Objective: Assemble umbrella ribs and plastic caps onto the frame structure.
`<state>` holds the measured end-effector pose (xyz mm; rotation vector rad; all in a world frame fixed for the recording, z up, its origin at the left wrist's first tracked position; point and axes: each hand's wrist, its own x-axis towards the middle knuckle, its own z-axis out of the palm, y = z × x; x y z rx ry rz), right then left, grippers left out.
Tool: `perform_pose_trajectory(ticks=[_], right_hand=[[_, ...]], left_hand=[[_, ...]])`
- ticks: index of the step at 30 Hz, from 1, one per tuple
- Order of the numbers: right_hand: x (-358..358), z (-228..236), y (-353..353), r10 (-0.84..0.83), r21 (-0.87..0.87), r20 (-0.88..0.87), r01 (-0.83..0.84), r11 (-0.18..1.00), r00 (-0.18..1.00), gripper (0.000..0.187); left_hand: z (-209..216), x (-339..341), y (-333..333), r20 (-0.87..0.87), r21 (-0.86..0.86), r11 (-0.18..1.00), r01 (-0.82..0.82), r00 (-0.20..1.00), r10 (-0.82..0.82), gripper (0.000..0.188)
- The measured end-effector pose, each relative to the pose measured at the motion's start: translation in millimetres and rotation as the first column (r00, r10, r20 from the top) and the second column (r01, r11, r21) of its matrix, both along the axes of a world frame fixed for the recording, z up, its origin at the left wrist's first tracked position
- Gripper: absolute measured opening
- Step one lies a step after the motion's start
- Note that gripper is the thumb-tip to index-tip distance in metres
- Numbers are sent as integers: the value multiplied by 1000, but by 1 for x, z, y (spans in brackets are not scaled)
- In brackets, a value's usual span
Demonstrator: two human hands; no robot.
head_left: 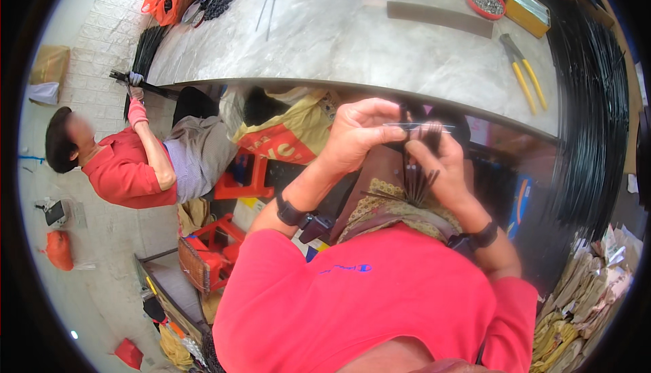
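Observation:
In front of my chest, both hands are raised below the table's front edge. My right hand (444,166) is closed around a bundle of thin black rods (420,186), whose lower ends fan out beneath the fingers. My left hand (359,132) pinches at the upper end of the same bundle, thumb and index finger closed. A thin pale strip (439,127) lies crosswise between the fingertips of both hands. What exactly the left fingertips press on is partly hidden. Dark bands with small devices sit on both wrists.
The stone-topped table (325,41) bears yellow-handled cutters (522,74), a red bowl (486,2) of small metal bits, a yellow tin (527,12) and a grey flat strip (441,18). Long black rods (590,115) lie rightward. A co-worker (129,163) sits left, near red stools (244,180).

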<state>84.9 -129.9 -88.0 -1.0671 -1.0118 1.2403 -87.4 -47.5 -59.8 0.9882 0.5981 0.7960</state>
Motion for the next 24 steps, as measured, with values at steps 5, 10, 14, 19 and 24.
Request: perform_pose_trajectory(ticks=[5,10,14,19,24], right_hand=[[-2,0,1,16,1,-32,-16,1000,999,13],[-2,4,5,49,-17,-9,-49,999,999,12],[-3,0,7,36,25,35,-37,999,999,12],[-5,5,7,37,-3,16,-37,999,999,12],[-3,8,9,44,8,55,-44,999,998,13]], left_hand=[[3,-1,2,30,-7,1000,14,999,-14,29],[6,-2,3,-36,24,999,48,998,-47,29],[-2,-2,0,-30,44,999,2,1000,-1,28],[-3,-2,-1,-74,128,991,-27,997,36,27],[5,-5,-1,-56,-17,1000,22,998,-23,27]])
